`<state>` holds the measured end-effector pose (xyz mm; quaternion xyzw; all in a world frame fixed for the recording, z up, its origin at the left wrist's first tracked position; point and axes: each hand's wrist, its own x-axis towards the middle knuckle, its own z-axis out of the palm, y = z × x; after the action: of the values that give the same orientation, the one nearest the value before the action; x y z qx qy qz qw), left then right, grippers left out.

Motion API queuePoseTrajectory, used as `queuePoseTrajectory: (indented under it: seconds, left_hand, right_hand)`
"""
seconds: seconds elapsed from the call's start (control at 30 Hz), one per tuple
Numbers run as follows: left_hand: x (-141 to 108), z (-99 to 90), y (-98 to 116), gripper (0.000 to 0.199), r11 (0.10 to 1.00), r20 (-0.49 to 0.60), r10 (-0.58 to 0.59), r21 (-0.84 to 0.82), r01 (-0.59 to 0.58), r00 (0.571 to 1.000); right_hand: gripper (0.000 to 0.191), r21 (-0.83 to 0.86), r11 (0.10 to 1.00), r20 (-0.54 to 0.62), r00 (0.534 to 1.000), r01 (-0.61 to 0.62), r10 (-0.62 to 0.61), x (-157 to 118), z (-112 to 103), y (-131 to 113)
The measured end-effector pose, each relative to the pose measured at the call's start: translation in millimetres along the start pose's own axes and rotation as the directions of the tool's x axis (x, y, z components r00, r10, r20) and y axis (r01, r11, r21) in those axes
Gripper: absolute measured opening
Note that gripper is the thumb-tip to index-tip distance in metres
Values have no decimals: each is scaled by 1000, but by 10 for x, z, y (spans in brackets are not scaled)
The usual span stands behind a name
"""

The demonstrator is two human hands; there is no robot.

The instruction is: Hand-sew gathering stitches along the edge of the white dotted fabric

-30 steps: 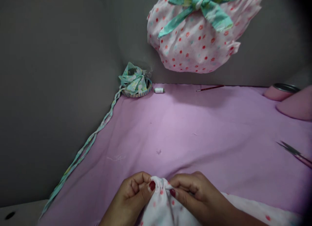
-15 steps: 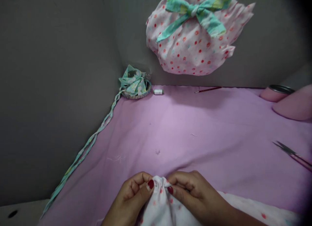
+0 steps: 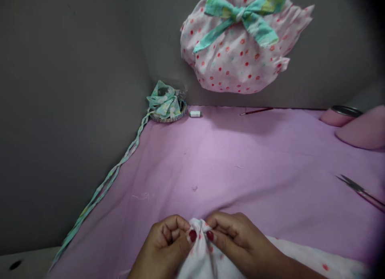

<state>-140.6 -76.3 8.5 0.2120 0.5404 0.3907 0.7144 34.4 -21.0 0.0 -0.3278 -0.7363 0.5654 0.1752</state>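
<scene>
My left hand (image 3: 167,243) and my right hand (image 3: 240,242) pinch the top edge of a white fabric (image 3: 202,251) with red dots. The cloth is bunched into small gathers between my two thumbs. Both thumbs lie on the near side of the folds, while the other fingers curl behind, partly hidden. Below the hands the fabric hangs out of the bottom of the view, and another stretch of it spreads on the table to the right, beyond my right forearm.
A purple cloth (image 3: 270,158) covers the table. Scissors (image 3: 361,190) lie at right, near pink containers (image 3: 339,115). At the back are a pencil (image 3: 255,111), a thread spool (image 3: 195,114) and a basket (image 3: 170,119) with green fabric strips (image 3: 120,162). A dotted bundle (image 3: 234,66) hangs above.
My left thumb has slid a little to the right over the gathers, closer to my right thumb. My right hand stays nearly still.
</scene>
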Motion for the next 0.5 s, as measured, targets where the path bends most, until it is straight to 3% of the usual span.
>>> queuePoseTrajectory:
  seconds: [0.1,0.43,0.5]
  left_hand:
    - [-4,42,10,40,996,-7,42,82,-41,999]
    - [15,64,-60,37,965,-1,177,199,-173,984]
    - [7,64,-70,36,958,-24,209,207,-200,978]
  right_hand:
    - [18,-80,996,-11,1000,27,-28,0,13,0]
    - [7,-62,995,7,997,82,-82,-12,23,-95]
    - [12,-140,981,-77,986,135,-147,-48,27,-86]
